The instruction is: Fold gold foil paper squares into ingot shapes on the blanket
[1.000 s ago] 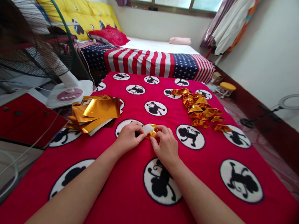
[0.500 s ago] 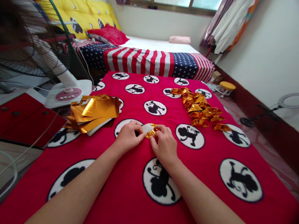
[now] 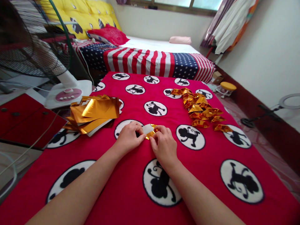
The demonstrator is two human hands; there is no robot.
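Observation:
A small piece of gold foil paper (image 3: 148,128), its white back partly showing, is between my two hands over the red cloth. My left hand (image 3: 131,136) pinches its left side with thumb and fingers. On the right side, my right hand (image 3: 164,144) grips the gold part with bent fingers. A loose stack of flat gold sheets (image 3: 96,111) lies to the left. Several folded gold foil pieces (image 3: 198,106) sit in a cluster at the right. My fingers hide part of the held paper.
The red cloth (image 3: 122,193) with monkey prints covers the table. A fan (image 3: 67,90) stands at the left beside red drawers (image 3: 28,120). Behind is a bed (image 3: 150,61); a yellow stool (image 3: 227,86) and a ring-light stand (image 3: 264,114) are at the right.
My right thumb and fingers have shifted very slightly at the paper. Everything else looks the same.

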